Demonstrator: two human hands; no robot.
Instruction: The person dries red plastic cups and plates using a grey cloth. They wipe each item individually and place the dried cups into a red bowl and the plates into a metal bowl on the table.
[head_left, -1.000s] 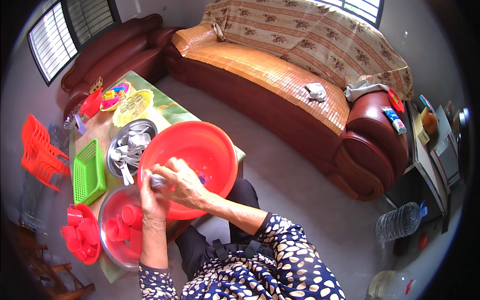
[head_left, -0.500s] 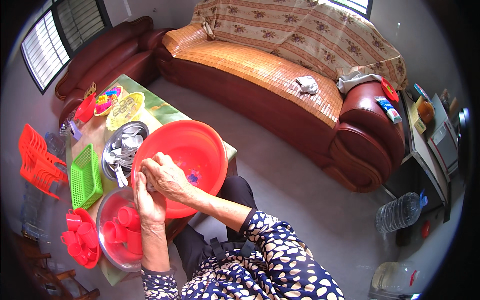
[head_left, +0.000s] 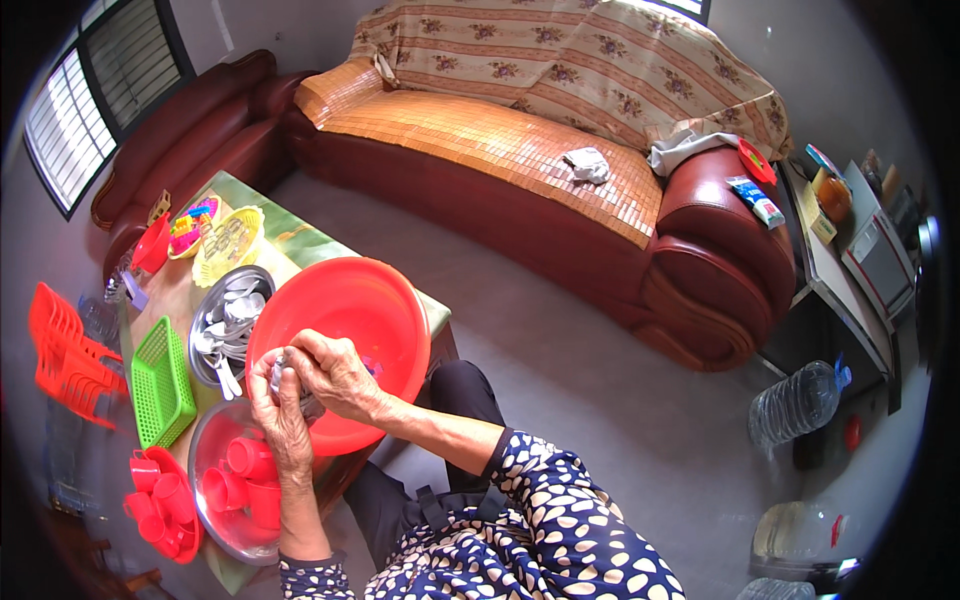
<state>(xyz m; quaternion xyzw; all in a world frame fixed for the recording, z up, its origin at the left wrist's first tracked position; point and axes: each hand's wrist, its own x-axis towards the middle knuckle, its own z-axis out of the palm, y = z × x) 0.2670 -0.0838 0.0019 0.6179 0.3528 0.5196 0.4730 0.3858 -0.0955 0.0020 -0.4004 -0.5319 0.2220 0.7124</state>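
Observation:
Both of my hands meet above the left part of a large red basin (head_left: 395, 290). My left hand (head_left: 284, 420) is curled around a small greyish-white thing (head_left: 277, 376), mostly hidden by fingers, so its kind cannot be told. My right hand (head_left: 338, 378) presses closed against the same thing. Left of the basin stands a steel bowl (head_left: 262, 277) full of metal spoons (head_left: 238, 312). Nearer to me, a wide steel bowl (head_left: 208, 450) with several red cups (head_left: 248, 458) sits beside my left forearm. More red cups (head_left: 160, 500) stand in a red tray at its left.
A green plastic basket (head_left: 162, 385) lies left of the spoons. Yellow baskets (head_left: 228, 246) stand at the table's far end. Red stacked chairs (head_left: 70, 355) flank the table; a red sofa (head_left: 480, 220) runs beyond it. A large water bottle (head_left: 797, 403) stands at right.
The view has shifted, so most of the scene sits a little further left and the table lower. My fingers have shifted around the small greyish-white thing, with more of it showing now.

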